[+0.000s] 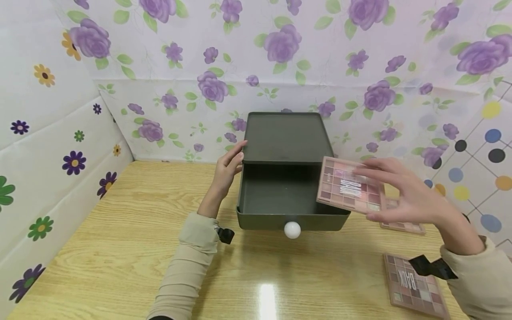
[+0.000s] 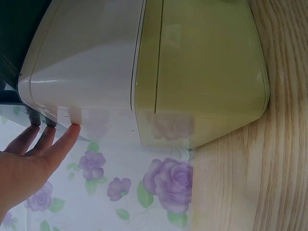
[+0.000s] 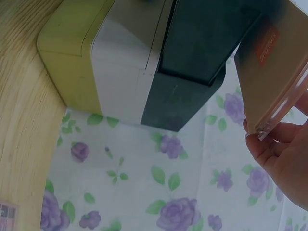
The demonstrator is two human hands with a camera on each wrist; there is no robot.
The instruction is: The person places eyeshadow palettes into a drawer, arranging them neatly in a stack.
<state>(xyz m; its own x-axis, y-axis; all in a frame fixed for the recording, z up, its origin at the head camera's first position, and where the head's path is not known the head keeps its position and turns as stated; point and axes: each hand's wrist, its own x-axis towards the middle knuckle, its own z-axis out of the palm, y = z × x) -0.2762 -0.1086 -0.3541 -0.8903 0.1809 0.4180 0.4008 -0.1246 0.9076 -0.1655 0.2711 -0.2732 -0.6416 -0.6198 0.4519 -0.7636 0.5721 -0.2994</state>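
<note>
My right hand point(image 1: 412, 195) pinches an eyeshadow palette point(image 1: 344, 189) by its right end, fingers above and thumb below. The pink palette, with a grid of shades and white "BACK" lettering, is tilted over the right side of a pulled-out dark drawer point(image 1: 260, 191). In the right wrist view its brown underside point(image 3: 269, 62) shows. The drawer has a white round knob point(image 1: 292, 230), and its inside looks bare where visible. With extended fingers, my left hand point(image 1: 225, 175) touches the left side of the drawer cabinet point(image 1: 286, 138); its side shows white and yellow-green tiers point(image 2: 207, 62) below.
A second palette point(image 1: 416, 284) lies on the wooden table point(image 1: 132, 249) at the right front. Another palette point(image 1: 404, 226) lies farther back, partly hidden behind my right hand. Floral-printed sheeting point(image 1: 282, 44) stands close behind the cabinet.
</note>
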